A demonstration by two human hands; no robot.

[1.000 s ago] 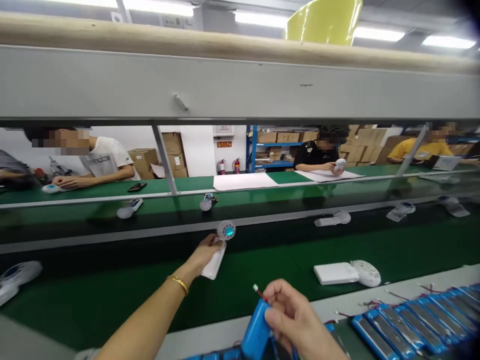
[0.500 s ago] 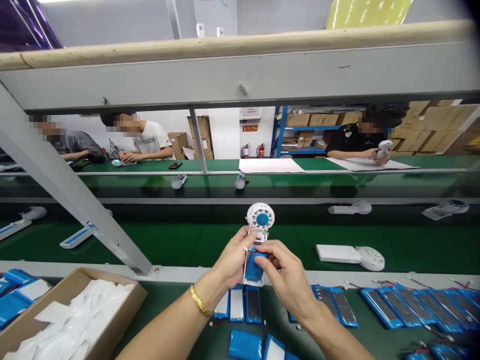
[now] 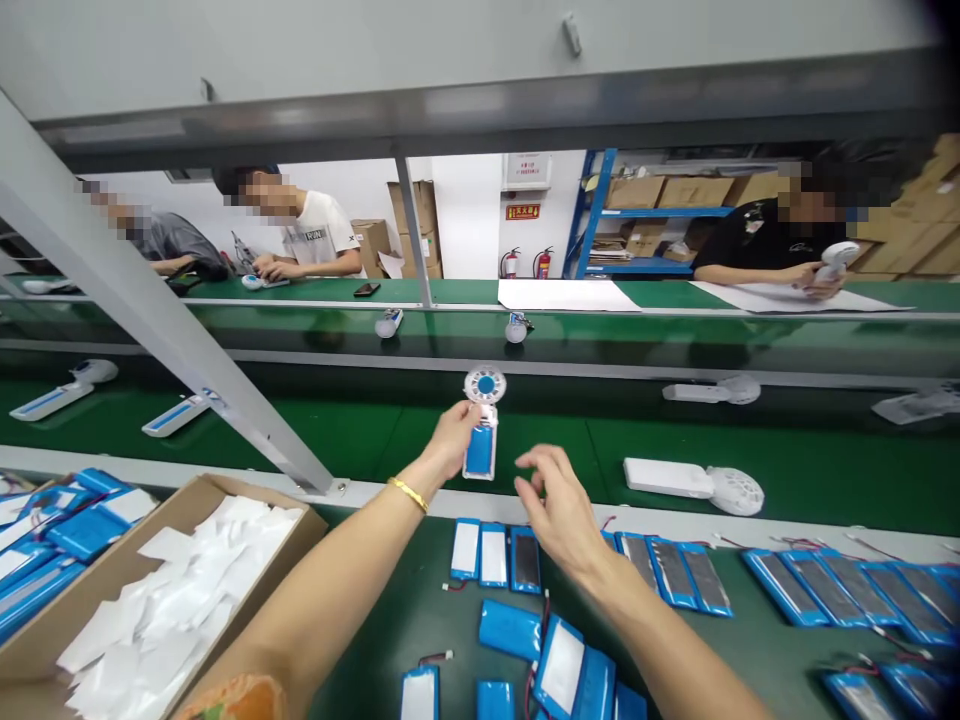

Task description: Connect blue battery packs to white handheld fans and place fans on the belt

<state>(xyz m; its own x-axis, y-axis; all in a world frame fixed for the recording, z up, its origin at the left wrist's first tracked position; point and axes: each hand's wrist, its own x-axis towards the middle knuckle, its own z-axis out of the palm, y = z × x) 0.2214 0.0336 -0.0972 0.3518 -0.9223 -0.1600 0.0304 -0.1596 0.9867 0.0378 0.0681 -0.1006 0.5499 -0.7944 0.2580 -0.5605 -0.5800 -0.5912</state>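
My left hand [image 3: 455,437] grips a white handheld fan [image 3: 485,386] by its neck, over the green belt [image 3: 405,450]. The fan has a round slotted head with a blue centre, and its opened handle holds a blue battery pack [image 3: 478,450]. To the right of the fan, my right hand [image 3: 551,495] is held apart from it, fingers spread and curved, with nothing in them. Below my hands, battery packs with white or dark faces [image 3: 493,555] lie in a row on the green tabletop. Loose blue packs [image 3: 510,628] lie nearer to me.
A cardboard box [image 3: 311,525] of white paper pieces stands at left, beside piled batteries [image 3: 90,520]. More batteries [image 3: 825,590] lie at right. A white fan [image 3: 675,480] rests on the belt. A slanted metal post [image 3: 187,310] crosses the left side. Several people work across the line.
My right hand has let go of the battery in the fan handle and drawn away to the right. My left hand has carried the fan forward over the belt. The view has tilted down.
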